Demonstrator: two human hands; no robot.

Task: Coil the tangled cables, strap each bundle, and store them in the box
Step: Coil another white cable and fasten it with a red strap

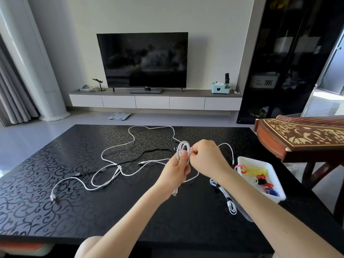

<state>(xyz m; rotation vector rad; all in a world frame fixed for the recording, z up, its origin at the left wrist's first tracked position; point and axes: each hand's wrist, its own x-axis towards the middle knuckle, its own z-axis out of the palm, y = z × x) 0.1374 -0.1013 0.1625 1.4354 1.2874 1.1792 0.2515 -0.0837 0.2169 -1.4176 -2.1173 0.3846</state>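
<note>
My left hand [176, 173] grips a small coil of white cable [183, 148] held upright above the black patterned table [55, 202]. My right hand [206, 157] pinches the same white cable at the coil's right side. More white cable [111, 175] trails loose in loops over the table's middle, tangled with a black cable [149, 152]. A strapped white cable bundle [226, 197] lies by the white box [245, 161], which holds coloured straps [260, 175].
A clear plastic lid or tray edge [243, 211] lies beside the box. A wooden zither [301, 138] stands at the table's right. Beyond the table are a television [143, 60] on a low cabinet and a floor scale [119, 116].
</note>
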